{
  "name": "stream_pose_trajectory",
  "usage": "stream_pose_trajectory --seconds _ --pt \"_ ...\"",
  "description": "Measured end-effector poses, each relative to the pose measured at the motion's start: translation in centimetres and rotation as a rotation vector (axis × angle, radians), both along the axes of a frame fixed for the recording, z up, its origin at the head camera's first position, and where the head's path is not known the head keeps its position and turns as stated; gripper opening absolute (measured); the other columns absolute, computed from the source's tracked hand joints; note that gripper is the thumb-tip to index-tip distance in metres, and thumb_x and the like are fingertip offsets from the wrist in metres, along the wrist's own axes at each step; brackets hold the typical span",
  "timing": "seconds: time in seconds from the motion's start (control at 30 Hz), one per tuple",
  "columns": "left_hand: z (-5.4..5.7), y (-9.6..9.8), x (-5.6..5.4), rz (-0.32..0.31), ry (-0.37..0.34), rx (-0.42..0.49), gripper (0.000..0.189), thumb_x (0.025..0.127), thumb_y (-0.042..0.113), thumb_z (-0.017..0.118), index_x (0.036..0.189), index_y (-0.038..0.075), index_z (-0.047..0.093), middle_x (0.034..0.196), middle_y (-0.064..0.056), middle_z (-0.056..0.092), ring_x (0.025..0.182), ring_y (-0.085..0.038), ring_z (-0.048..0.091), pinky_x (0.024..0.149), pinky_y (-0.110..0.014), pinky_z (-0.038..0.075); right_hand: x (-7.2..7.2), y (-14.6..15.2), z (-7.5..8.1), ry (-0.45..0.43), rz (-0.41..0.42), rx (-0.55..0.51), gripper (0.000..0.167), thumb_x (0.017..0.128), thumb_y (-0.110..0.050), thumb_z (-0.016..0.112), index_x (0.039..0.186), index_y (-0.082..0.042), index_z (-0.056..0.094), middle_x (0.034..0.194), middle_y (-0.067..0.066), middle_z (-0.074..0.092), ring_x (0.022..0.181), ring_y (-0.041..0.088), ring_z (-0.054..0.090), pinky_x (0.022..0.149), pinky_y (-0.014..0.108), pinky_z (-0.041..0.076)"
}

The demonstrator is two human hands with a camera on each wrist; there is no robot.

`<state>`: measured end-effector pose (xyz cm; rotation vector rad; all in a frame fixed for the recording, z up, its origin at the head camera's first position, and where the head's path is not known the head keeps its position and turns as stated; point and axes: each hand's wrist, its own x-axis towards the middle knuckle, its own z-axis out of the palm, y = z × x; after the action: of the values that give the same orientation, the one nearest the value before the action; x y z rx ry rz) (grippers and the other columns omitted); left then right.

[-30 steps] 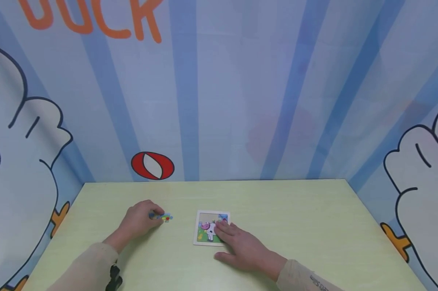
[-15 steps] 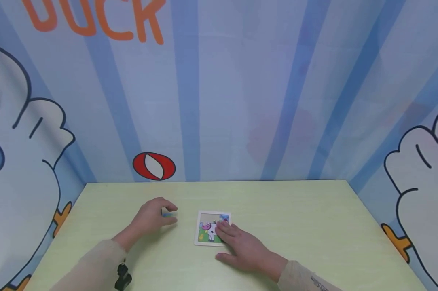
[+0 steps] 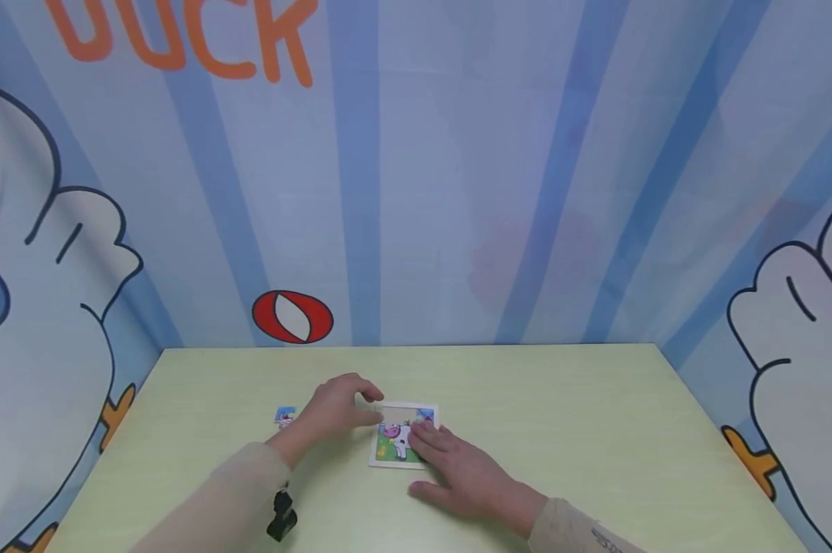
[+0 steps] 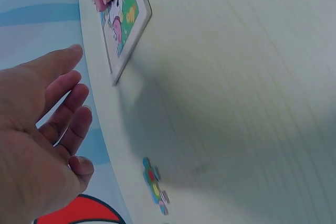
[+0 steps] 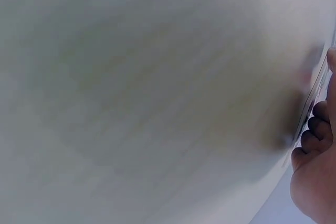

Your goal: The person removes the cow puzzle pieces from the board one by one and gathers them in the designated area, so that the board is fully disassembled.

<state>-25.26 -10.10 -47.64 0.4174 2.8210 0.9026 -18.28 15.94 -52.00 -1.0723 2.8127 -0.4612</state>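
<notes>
A square jigsaw puzzle (image 3: pixel 398 444) in a white frame lies on the table, showing a cow on green ground. Bare beige backing shows along its upper left part. My right hand (image 3: pixel 460 468) rests its straight fingers on the puzzle's right side, covering some of the picture. At the frame's upper left corner hovers my left hand (image 3: pixel 343 403), thumb and fingers apart. The left wrist view shows loosely bent fingers (image 4: pixel 68 114) with nothing visible between them. Small colourful jigsaw pieces (image 4: pixel 154 184) lie on the table left of the puzzle, partly behind the left wrist in the head view.
The pale yellow table (image 3: pixel 561 415) ends at a blue striped backdrop (image 3: pixel 429 192) with cartoon figures and orange letters. A black object (image 3: pixel 282 516) hangs at my left sleeve (image 3: pixel 215 499).
My left hand has moved right, from over the loose jigsaw pieces to the puzzle frame's upper left corner, uncovering a piece behind it. The right hand has stayed in place on the puzzle.
</notes>
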Motion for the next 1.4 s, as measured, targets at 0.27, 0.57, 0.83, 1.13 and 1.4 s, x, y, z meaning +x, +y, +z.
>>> stream_pose_trajectory --seconds 0.27,0.57,0.83,1.13,1.4 --pt "-0.2 1.9 -0.7 -0.038 -0.018 -0.013 0.024 0.093 0.027 0.085 0.115 0.018 0.081 0.105 0.005 0.072 0.106 -0.020 0.063 0.107 -0.054 0.046 0.6 0.4 0.1 0.007 0.007 0.003 0.076 0.108 -0.060 0.050 0.163 -0.008 0.043 0.171 0.008 0.037 0.159 0.027 0.033 0.126 0.047 0.031" --pt "-0.8 3.2 -0.9 -0.069 -0.029 -0.014 0.017 0.094 0.024 0.083 0.108 0.016 0.081 0.100 0.007 0.073 0.101 -0.018 0.063 0.106 -0.056 0.044 0.9 1.1 0.4 0.005 0.018 -0.005 0.076 0.108 -0.060 0.050 0.162 -0.007 0.044 0.171 0.007 0.038 0.159 0.024 0.034 0.126 0.046 0.030" --pt "-1.8 4.1 -1.2 -0.102 -0.003 -0.030 0.013 0.093 0.024 0.084 0.104 0.017 0.082 0.101 0.006 0.074 0.104 -0.021 0.066 0.106 -0.058 0.043 1.0 1.2 0.2 0.007 0.025 -0.014 0.075 0.108 -0.060 0.051 0.162 -0.008 0.045 0.170 0.007 0.040 0.158 0.024 0.036 0.126 0.046 0.031" --pt "-1.9 5.0 -0.9 -0.101 -0.013 -0.025 0.011 0.092 0.021 0.084 0.102 0.018 0.082 0.101 0.005 0.073 0.103 -0.020 0.065 0.104 -0.057 0.044 1.0 1.2 0.1 0.002 0.025 0.000 0.075 0.108 -0.061 0.050 0.162 -0.008 0.045 0.170 0.006 0.040 0.158 0.024 0.036 0.126 0.044 0.030" --pt "-2.4 5.3 -0.8 -0.071 -0.038 0.029 0.008 0.094 0.023 0.083 0.100 0.017 0.082 0.100 0.005 0.072 0.104 -0.020 0.065 0.107 -0.056 0.044 1.0 1.3 0.0 -0.015 0.023 -0.033 0.076 0.108 -0.060 0.051 0.163 -0.007 0.043 0.171 0.007 0.038 0.158 0.025 0.035 0.127 0.046 0.029"
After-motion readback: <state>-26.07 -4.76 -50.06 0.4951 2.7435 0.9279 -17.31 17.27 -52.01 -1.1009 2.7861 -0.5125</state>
